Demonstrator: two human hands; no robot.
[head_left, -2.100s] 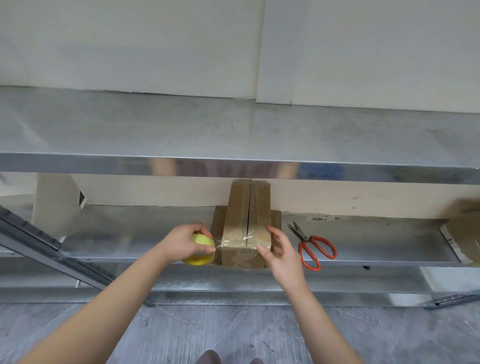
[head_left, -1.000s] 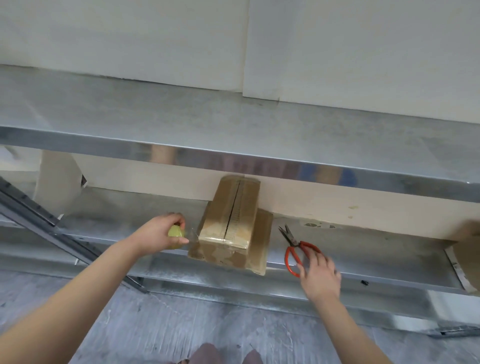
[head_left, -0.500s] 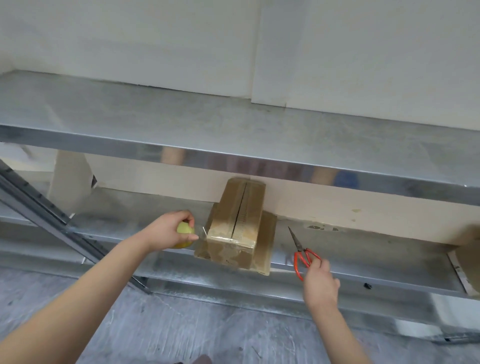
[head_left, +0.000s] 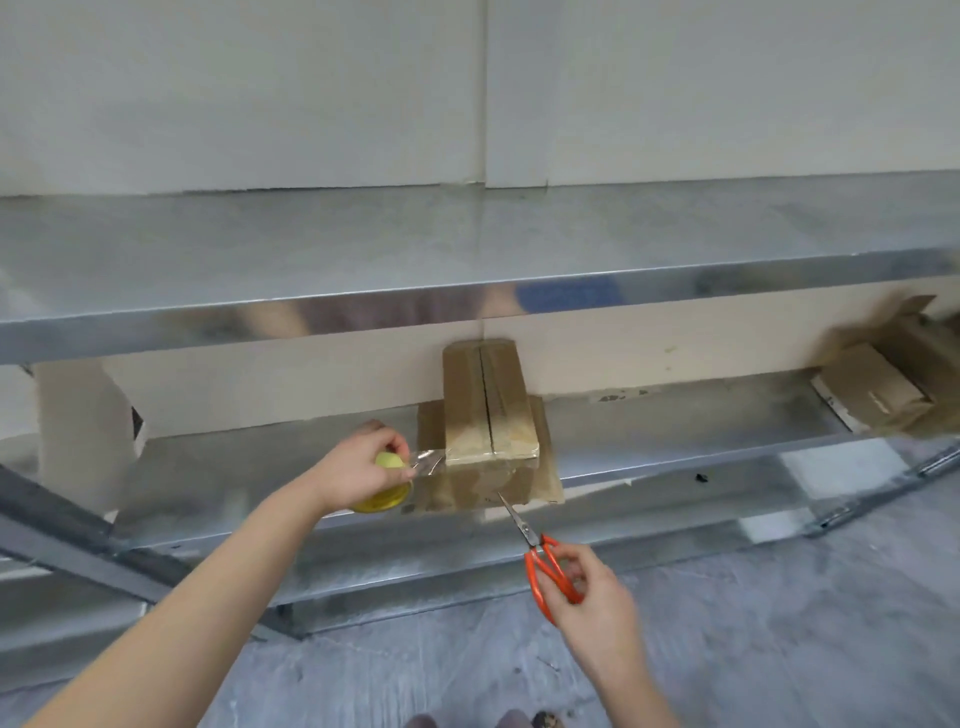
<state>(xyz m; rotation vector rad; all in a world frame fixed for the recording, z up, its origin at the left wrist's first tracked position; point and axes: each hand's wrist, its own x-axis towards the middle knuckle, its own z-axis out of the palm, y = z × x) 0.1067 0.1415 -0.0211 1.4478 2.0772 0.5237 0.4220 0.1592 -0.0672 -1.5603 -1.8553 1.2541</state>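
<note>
A brown cardboard box (head_left: 488, 410) stands on the lower metal shelf (head_left: 249, 462), on top of a flattened piece of cardboard (head_left: 540, 483). My left hand (head_left: 358, 467) grips a yellow roll of clear tape (head_left: 384, 488) just left of the box. A strip of clear tape (head_left: 428, 462) runs from the roll to the box's near end. My right hand (head_left: 592, 592) holds red-handled scissors (head_left: 540, 556) in front of the shelf, below and right of the box. The blades point up and left toward the box's front.
An upper metal shelf (head_left: 467, 244) juts out above the box. Further cardboard boxes (head_left: 883, 384) lie at the right end of the lower shelf. A slanted metal brace (head_left: 78, 540) runs at lower left. Grey floor (head_left: 779, 623) lies below.
My right hand left the box, took the scissors off the shelf and brought them out in front of it. My left hand drew the tape roll leftward, stretching a strip.
</note>
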